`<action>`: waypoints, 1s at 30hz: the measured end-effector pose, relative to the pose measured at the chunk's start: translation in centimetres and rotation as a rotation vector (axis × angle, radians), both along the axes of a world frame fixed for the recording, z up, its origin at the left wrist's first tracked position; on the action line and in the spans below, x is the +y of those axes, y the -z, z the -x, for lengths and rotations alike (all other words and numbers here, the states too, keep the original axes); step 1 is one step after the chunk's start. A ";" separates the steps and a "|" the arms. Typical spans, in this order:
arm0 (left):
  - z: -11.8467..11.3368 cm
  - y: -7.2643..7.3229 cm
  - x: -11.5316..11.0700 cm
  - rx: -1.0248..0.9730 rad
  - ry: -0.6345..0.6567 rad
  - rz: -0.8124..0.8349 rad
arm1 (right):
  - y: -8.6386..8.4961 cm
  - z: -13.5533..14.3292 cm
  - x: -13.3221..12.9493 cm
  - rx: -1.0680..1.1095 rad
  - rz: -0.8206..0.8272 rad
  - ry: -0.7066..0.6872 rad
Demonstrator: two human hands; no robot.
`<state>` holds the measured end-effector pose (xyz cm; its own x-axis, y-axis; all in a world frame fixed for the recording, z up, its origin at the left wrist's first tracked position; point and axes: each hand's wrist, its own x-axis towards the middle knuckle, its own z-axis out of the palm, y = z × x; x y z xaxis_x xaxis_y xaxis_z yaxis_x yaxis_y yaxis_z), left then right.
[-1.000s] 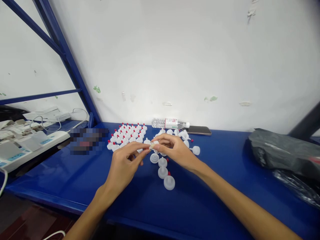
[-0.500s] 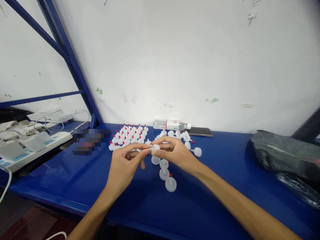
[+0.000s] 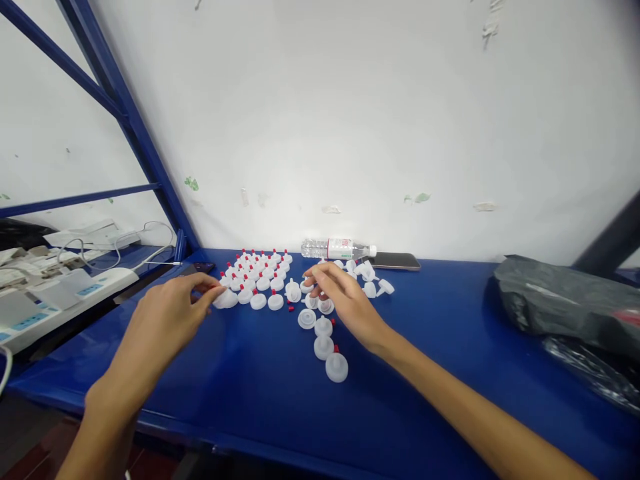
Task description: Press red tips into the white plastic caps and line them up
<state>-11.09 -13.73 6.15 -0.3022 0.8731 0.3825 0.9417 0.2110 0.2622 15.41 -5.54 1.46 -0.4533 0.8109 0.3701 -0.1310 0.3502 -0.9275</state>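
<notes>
My left hand [image 3: 173,313] pinches a translucent white nozzle cap [image 3: 226,299] at the front left corner of a block of similar caps. Those standing nozzle caps [image 3: 258,301] have small red tips pointing up. Over the looser group, my right hand [image 3: 345,297] hovers with its fingers loosely bent and apart, holding nothing that I can see. Beneath and beside it lie scattered nozzle caps [image 3: 307,319], partly hidden by the fingers. A short row runs toward me, ending in a nozzle cap [image 3: 337,368]. One loose red tip [image 3: 291,309] lies between the groups.
Along the wall lies a clear plastic bottle [image 3: 340,249], with a dark phone [image 3: 395,261] beside it. A dark plastic bag [image 3: 565,307] is at the right. White power strips [image 3: 90,293] with plugs and cables fill the left side by the blue frame [image 3: 127,127].
My hands have separated. The left moved left to the standing block with a nozzle cap; the right let go and stayed above the loose caps. The view shifted slightly.
</notes>
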 end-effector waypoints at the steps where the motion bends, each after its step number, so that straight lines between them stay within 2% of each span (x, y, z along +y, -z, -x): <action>1: 1.0 0.2 0.0 0.043 -0.050 0.064 | 0.1 0.0 0.2 0.011 0.000 0.018; 5: 3.5 2.0 0.9 0.053 -0.180 0.240 | 0.3 0.1 0.4 0.030 -0.011 0.036; 10: 4.7 3.8 2.8 -0.058 -0.191 0.297 | 0.1 0.3 -0.2 0.017 -0.014 0.022; 14: 5.1 4.0 3.3 -0.173 -0.196 0.299 | -0.1 0.3 -0.5 0.006 -0.021 0.014; 18: 5.1 4.1 3.7 -0.182 -0.212 0.295 | -0.2 0.3 -0.5 0.005 -0.022 0.012; 25: 5.3 4.4 4.2 -0.112 -0.194 0.255 | -0.2 0.2 -0.4 0.018 -0.030 0.023; 30: 5.1 4.6 3.8 0.048 -0.196 0.197 | -0.3 0.2 -0.4 0.000 -0.035 0.040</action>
<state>-16.19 -9.91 1.52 -0.4586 0.8586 0.2289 0.8880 0.4333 0.1540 15.24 -5.91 1.77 -0.4207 0.8151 0.3982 -0.1159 0.3870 -0.9148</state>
